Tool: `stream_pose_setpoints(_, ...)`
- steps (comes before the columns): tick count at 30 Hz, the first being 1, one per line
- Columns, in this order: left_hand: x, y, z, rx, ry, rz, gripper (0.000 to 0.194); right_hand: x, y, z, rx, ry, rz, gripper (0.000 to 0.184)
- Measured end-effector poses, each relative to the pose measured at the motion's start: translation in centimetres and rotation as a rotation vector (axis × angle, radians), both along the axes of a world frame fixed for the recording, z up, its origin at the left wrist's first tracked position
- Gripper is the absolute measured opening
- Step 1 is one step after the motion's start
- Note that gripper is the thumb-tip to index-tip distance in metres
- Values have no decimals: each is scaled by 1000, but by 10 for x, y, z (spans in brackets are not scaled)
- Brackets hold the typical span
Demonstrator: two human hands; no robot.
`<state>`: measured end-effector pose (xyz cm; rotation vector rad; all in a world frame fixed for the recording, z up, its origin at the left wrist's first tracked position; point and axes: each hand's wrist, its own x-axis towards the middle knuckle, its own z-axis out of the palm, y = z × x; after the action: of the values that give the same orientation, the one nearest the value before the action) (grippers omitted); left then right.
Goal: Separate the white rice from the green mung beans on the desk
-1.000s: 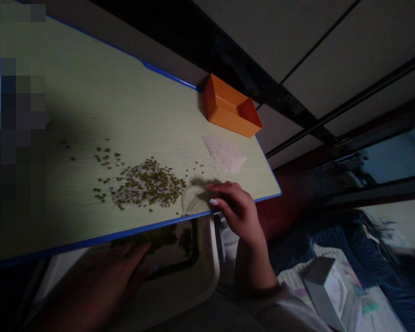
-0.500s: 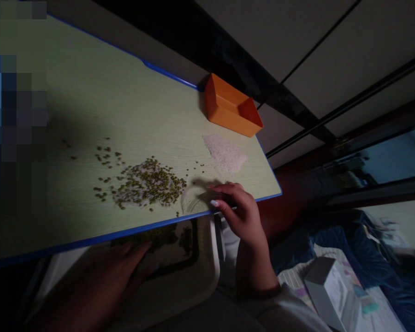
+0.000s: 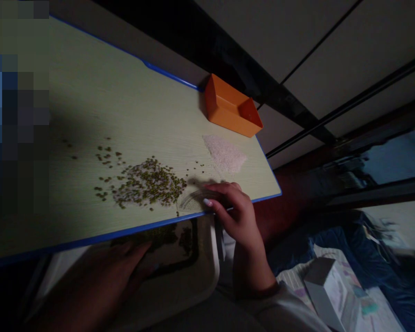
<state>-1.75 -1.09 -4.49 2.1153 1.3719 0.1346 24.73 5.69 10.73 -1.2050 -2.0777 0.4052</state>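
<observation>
My right hand [image 3: 237, 210] is closed, thumb against fingers, around a clear see-through piece with a curved, ridged edge [image 3: 190, 201], perhaps a cup or dish. It lies low over the table near the blue front edge. Just left of it spreads a pile of green beans [image 3: 155, 182] mixed with white grains. Beyond my right hand is a heap of white grains [image 3: 224, 154], resembling rice. Below the table edge, my left hand [image 3: 124, 263] reaches over a pale tub [image 3: 212, 269] with dark green matter inside. Its visible fingers are stretched and apart, in dim light.
An orange box [image 3: 231, 110] stands at the table's far right edge. The pale table [image 3: 107, 92] has a blue rim, and stray beans [image 3: 105, 154] lie left of the pile. A grey box [image 3: 321, 281] rests on a cloth at the lower right.
In the last half second my right hand has shifted slightly left with the clear piece, closer to the bean pile. My left hand has hardly moved.
</observation>
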Motion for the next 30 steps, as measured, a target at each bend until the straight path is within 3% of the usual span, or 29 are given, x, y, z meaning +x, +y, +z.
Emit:
stream_pose_setpoints(6,4,4,16,-80,46,-5,51,-2,-1,2,-4,17,-4,21)
stream_pose_setpoints(19,1,3,8,-10,-67,15,44,-5,-1,6,-19,-23,47,22)
stream_pose_setpoints(25,2,3,9,-25,-14,9,47,-4,-3,7,-7,-30,79,23)
stream_pose_setpoints(30,3,3,5,-78,1,22,50,-5,-10,8,25,-14,16,22)
